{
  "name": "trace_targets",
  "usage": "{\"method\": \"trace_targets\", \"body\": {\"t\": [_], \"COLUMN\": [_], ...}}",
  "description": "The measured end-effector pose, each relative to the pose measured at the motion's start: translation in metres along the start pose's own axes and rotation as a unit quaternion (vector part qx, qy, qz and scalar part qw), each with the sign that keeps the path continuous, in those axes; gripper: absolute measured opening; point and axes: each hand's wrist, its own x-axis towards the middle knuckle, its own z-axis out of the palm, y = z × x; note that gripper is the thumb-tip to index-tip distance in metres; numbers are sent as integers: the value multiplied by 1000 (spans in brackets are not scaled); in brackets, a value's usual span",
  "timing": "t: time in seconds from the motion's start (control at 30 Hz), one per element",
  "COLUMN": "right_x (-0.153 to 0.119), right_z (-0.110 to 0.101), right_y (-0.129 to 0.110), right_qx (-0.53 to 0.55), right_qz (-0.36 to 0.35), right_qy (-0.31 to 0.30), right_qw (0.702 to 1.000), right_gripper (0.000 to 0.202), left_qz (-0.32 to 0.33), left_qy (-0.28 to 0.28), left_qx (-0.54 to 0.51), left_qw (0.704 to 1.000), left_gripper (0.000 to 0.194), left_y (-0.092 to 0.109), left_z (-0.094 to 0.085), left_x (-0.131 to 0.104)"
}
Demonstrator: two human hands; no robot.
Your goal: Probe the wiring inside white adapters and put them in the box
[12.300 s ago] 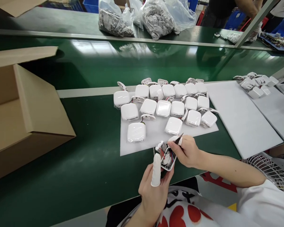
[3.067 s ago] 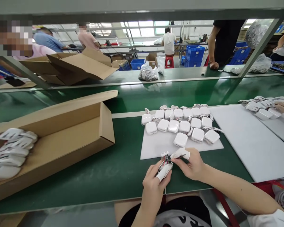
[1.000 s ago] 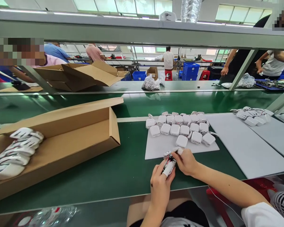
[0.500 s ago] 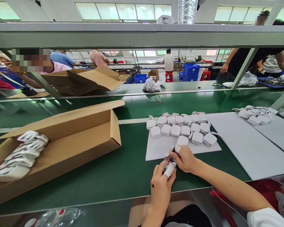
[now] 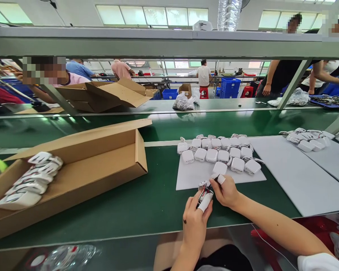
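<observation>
My left hand (image 5: 194, 220) grips a small white plastic device (image 5: 205, 196) whose casing is open, with red and dark wires showing inside. White covers wrap some fingertips of both hands. Close by on the right, my right hand (image 5: 227, 191) is closed in a pinch by the device's far end. Something dark shows at its fingertips, too small to name. Just beyond the hands, several white rounded-square devices (image 5: 211, 155) with cables stand in rows on a white sheet (image 5: 186, 181).
A long open cardboard box (image 5: 101, 180) on the left holds a row of white casings (image 5: 35, 184). On the right lies another white sheet (image 5: 293, 169), with more white devices (image 5: 309, 140) beyond. A shelf beam (image 5: 158, 47) crosses overhead. Co-workers are across the green bench (image 5: 147, 210).
My right hand has drawn slightly away from the device, so more of its wires show. The left hand keeps its hold. The whole view has shifted a little.
</observation>
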Motion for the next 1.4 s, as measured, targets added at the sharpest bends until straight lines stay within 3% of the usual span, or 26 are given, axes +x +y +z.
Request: {"method": "trace_targets", "body": {"t": [0.13, 0.8, 1.4], "right_x": [-1, -3, -10], "right_z": [2, -3, -3], "right_y": [-2, 7, 11], "right_qx": [-8, 90, 49], "right_qz": [8, -44, -66], "right_qy": [21, -21, 2], "right_qw": [1000, 995, 997], "right_gripper": [22, 15, 18], "left_qz": [-9, -20, -21], "left_qy": [-3, -28, -25], "left_qx": [13, -26, -28], "left_qw": [1000, 999, 999], "left_gripper": [23, 25, 27], "left_y": [1, 3, 3], "left_z": [0, -6, -5], "left_x": [1, 7, 7]}}
